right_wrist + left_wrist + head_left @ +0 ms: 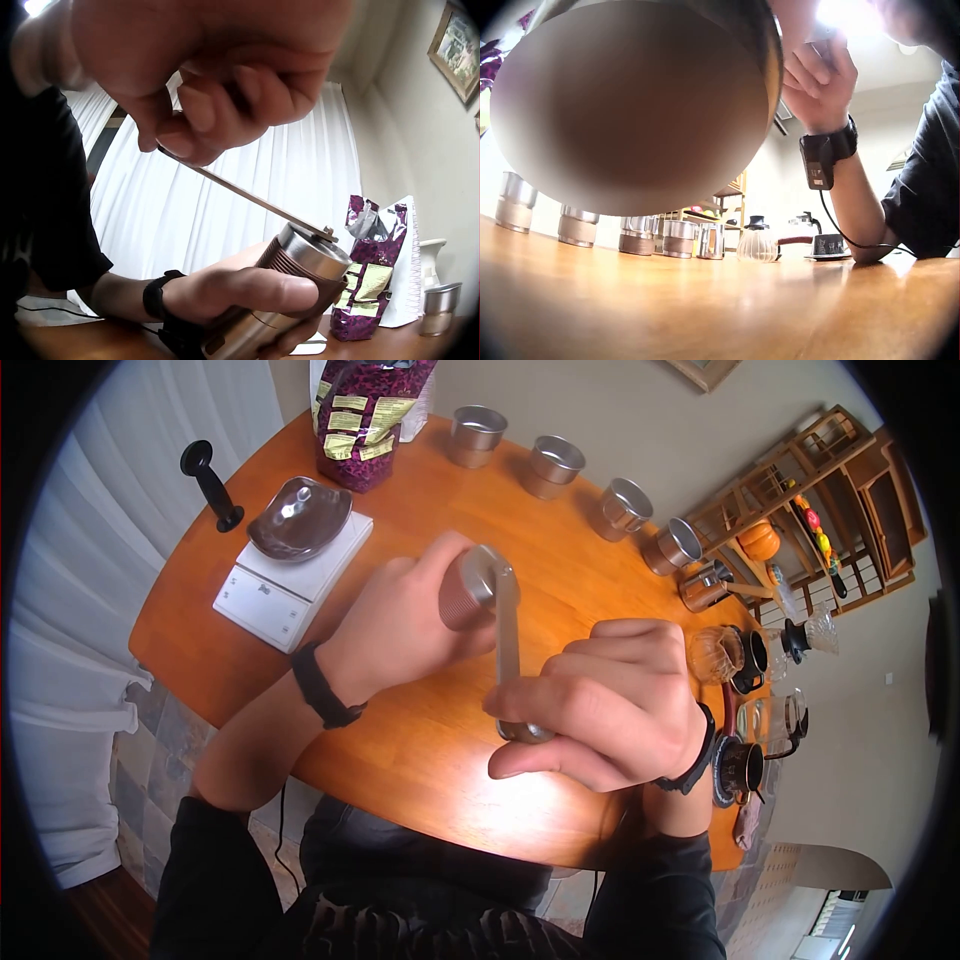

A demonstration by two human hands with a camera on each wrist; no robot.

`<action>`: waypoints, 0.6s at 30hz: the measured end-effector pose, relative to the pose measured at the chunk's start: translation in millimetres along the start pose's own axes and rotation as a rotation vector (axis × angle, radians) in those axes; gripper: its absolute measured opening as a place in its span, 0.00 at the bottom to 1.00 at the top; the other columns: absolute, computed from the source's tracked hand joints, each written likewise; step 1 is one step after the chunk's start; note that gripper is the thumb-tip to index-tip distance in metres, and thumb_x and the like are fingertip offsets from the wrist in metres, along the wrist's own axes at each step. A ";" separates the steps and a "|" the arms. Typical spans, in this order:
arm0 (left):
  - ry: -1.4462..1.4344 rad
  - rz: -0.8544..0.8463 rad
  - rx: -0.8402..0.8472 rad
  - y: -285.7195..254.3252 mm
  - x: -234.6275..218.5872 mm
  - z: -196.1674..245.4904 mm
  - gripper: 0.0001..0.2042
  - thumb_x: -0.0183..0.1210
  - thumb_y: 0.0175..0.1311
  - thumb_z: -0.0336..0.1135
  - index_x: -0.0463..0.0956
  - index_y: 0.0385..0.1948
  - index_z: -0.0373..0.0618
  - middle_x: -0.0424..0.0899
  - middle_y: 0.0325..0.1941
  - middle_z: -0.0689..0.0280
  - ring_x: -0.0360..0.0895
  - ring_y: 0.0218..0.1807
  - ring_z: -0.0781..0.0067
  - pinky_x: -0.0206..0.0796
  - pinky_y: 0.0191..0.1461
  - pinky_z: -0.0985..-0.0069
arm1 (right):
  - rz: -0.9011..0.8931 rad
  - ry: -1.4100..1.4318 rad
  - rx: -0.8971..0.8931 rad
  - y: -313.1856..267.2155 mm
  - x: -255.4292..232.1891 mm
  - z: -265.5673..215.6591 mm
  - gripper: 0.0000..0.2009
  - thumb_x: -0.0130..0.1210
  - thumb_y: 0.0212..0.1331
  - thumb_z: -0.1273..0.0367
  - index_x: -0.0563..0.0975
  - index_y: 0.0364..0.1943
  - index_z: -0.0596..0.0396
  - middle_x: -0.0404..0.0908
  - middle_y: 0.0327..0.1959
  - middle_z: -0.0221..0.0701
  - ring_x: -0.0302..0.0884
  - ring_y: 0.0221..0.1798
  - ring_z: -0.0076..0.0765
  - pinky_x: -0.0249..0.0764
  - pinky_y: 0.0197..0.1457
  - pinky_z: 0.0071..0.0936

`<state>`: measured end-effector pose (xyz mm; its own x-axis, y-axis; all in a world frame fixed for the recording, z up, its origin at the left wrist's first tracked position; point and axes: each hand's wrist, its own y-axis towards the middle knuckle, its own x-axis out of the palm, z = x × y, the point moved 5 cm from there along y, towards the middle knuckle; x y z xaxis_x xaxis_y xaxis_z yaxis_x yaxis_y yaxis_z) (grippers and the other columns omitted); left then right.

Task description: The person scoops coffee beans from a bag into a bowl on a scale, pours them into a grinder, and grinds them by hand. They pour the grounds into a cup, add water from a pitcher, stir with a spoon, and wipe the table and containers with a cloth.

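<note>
My left hand [395, 615] grips a metal hand coffee grinder [468, 595] with a ribbed brown band, tilted above the wooden table. From its top a flat crank arm [508, 630] runs toward my right hand [610, 700], whose thumb and fingers pinch the crank's end knob [525, 732]. In the right wrist view, the left fingers wrap round the grinder's body [251, 330] and the crank [255, 199] slants up to the right fingertips. The grinder's round base [630, 105] looms large and blurred in the left wrist view.
A dark dish [300, 520] sits on a white scale [262, 605], beside a black double-ended tool [208, 485]. Behind stands a purple bag [365, 430]. Several metal cups [555, 465] line the far edge, with a glass server [715, 653] and wooden rack [860, 470] rightward.
</note>
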<state>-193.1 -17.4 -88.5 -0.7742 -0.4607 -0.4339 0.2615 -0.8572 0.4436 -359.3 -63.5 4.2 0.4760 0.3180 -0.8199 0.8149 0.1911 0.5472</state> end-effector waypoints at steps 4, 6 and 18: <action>0.033 -0.065 0.077 -3.9 9.8 -4.0 0.22 0.75 0.59 0.35 0.73 0.49 0.42 0.87 0.36 0.56 0.88 0.37 0.53 0.78 0.41 0.65 | 0.074 0.032 -0.118 5.2 4.0 -0.1 0.18 0.70 0.56 0.51 0.84 0.38 0.49 0.80 0.23 0.22 0.75 0.18 0.26 0.65 0.20 0.24; 0.110 -0.118 0.085 -7.1 14.0 -1.1 0.22 0.74 0.57 0.33 0.73 0.50 0.42 0.87 0.35 0.54 0.87 0.36 0.51 0.78 0.40 0.65 | 0.079 0.019 -0.136 7.3 2.2 -3.2 0.18 0.70 0.56 0.51 0.84 0.38 0.50 0.81 0.23 0.21 0.75 0.18 0.26 0.64 0.20 0.23; 0.171 -0.242 0.265 -12.9 23.9 19.9 0.21 0.72 0.51 0.44 0.71 0.38 0.46 0.84 0.28 0.57 0.85 0.33 0.49 0.77 0.35 0.59 | 0.135 -0.049 -0.097 11.2 0.8 -11.3 0.15 0.71 0.51 0.52 0.85 0.30 0.46 0.78 0.22 0.20 0.75 0.19 0.25 0.65 0.22 0.22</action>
<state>-226.4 -12.7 -89.0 -0.6820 -0.3039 -0.6652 -0.0917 -0.8669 0.4900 -353.5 -50.6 11.6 0.5967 0.3021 -0.7435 0.7075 0.2391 0.6650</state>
